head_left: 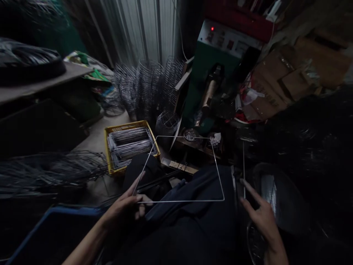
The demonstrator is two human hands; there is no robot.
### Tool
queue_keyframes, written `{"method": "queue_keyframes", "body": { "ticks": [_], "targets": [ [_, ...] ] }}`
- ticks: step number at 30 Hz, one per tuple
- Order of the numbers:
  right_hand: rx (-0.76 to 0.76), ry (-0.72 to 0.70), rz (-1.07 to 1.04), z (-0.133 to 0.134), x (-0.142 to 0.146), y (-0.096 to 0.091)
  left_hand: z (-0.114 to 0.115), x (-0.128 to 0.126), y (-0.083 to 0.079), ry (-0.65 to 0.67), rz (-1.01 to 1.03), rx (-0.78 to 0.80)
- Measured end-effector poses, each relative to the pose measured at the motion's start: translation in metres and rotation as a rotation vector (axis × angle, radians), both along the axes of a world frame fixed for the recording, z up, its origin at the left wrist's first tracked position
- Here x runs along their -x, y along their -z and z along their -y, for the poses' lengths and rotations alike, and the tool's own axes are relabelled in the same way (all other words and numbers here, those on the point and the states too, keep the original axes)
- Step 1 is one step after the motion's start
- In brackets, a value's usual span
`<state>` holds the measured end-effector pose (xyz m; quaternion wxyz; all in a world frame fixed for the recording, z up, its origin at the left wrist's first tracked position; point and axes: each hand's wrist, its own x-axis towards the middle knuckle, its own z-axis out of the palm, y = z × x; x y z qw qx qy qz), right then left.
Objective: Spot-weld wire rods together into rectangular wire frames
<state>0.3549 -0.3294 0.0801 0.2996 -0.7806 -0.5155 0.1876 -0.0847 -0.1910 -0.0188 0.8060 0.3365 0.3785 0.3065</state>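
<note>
My left hand [125,206] is closed around the lower left corner of a rectangular wire frame [182,201]. The thin frame is held above my lap, its far edge reaching toward the machine. On the right side, my right hand [260,215] has its thumb and forefinger at a thin, straight metal wire piece [243,162], which stands nearly upright with a short crosspiece at its top. Its lower end is hidden by the fingers. Dark trousers [193,221] lie beneath both hands.
A yellow crate [125,127] holds stacked wire frames. Ahead stands a green machine [197,77] with a lit red lamp. Wire baskets [149,84] stack against the corrugated wall. A blue bin [35,232] sits at lower left, cardboard boxes [275,81] at right.
</note>
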Motion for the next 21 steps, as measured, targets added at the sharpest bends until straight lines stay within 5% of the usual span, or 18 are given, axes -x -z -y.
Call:
{"method": "queue_keyframes", "body": {
  "ticks": [8, 21],
  "targets": [
    [0.011, -0.565, 0.094, -0.037, 0.085, 0.007, -0.002, -0.024, -0.018, 0.082, 0.058, -0.016],
    [-0.001, -0.612, 0.125, -0.054, 0.098, 0.023, 0.003, -0.031, -0.027, 0.106, 0.063, -0.033]
  ]
}}
